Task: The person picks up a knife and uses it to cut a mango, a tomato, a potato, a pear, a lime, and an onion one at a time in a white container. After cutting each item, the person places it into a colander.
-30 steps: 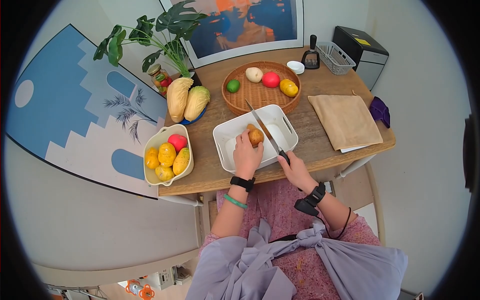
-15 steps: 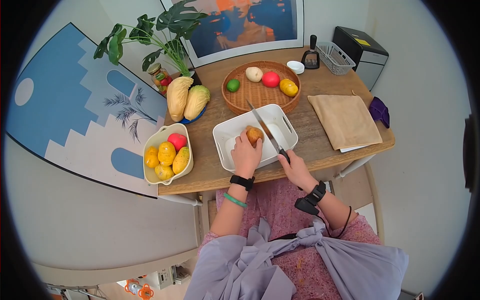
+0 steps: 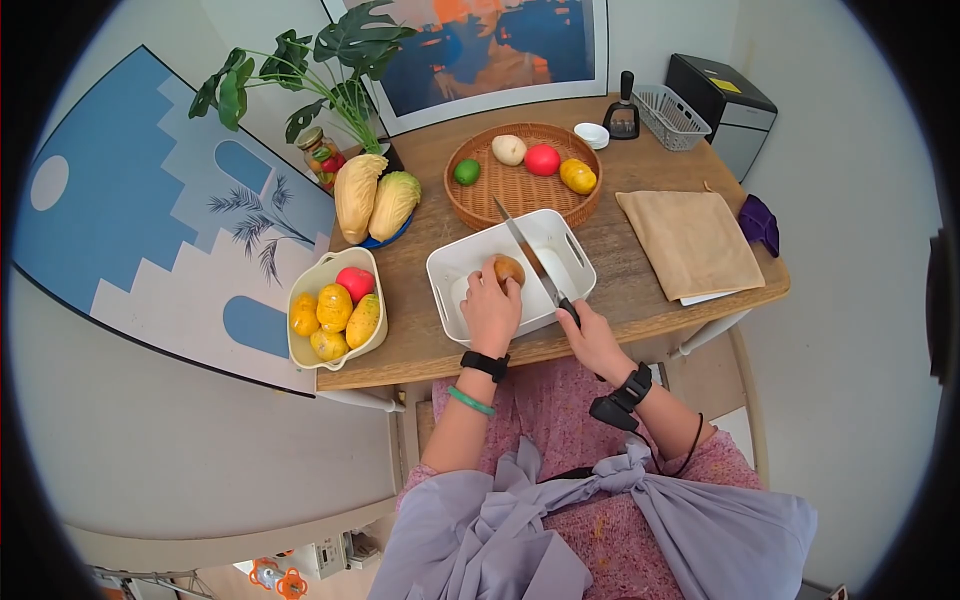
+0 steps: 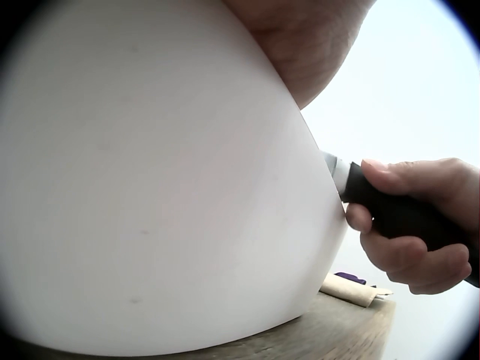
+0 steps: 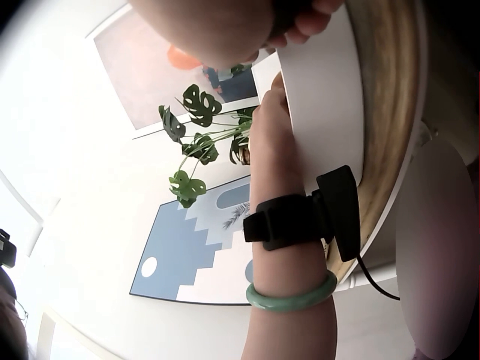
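My left hand reaches into a white plastic basin and holds a brown potato with its fingers and thumb. My right hand grips the black handle of a kitchen knife. The long blade slants over the basin, just right of the potato, with its tip past the far rim. In the left wrist view the basin's wall hides the potato, while the right hand shows wrapped around the handle. The left hand is partly behind the basin wall in the right wrist view.
A cream tub of yellow and red produce stands left. Behind the basin sits a wicker tray of produce. Chinese cabbages lie on a blue plate. A beige cloth bag lies right, near a grey basket.
The potato has turned in my left hand, the fingers shifting slightly around it. My right hand and the knife stay almost still.
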{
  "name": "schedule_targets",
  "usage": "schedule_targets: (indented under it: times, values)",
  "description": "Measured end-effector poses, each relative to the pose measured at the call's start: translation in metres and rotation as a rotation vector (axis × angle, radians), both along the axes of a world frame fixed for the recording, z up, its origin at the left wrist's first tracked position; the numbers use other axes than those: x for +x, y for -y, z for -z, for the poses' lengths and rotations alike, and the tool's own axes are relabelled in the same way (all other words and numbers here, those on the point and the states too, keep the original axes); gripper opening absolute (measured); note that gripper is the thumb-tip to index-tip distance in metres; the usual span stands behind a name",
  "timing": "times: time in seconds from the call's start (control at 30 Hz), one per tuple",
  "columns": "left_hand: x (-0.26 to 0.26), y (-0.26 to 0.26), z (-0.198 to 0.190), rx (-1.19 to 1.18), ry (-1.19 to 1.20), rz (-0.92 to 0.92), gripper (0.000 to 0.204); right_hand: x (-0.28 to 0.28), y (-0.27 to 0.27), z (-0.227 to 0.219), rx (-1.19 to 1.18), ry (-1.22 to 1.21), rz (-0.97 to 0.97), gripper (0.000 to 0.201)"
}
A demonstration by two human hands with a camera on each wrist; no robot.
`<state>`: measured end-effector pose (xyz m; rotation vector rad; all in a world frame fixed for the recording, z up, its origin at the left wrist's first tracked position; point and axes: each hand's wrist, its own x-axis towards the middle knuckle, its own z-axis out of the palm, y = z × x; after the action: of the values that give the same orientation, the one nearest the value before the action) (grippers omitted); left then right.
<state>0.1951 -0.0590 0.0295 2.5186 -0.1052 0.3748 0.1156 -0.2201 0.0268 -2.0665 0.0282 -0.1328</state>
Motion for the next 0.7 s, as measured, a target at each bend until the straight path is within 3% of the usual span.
schedule_targets:
  times: [0.07,0.2,0.27,0.53,0.7]
  values:
    - [0.000,0.001,0.000,-0.016,0.028,-0.006,0.044,0.001,0.000,0.005,-0.009,0.104,-0.026,0.035]
    - [0.000,0.000,-0.003,-0.017,-0.021,-0.008,0.046,0.001,-0.001,0.002,0.009,0.017,0.007,0.036]
    - [0.001,0.000,-0.001,-0.027,-0.007,0.004,0.047,0.002,0.000,0.009,-0.028,0.107,-0.020,0.036]
    - [-0.004,0.002,-0.009,0.015,-0.057,0.010,0.052,0.001,0.000,0.010,0.000,0.092,-0.001,0.035]
    - [-0.001,0.001,-0.001,0.020,0.015,0.000,0.038,0.002,0.001,0.006,0.014,0.072,-0.017,0.034]
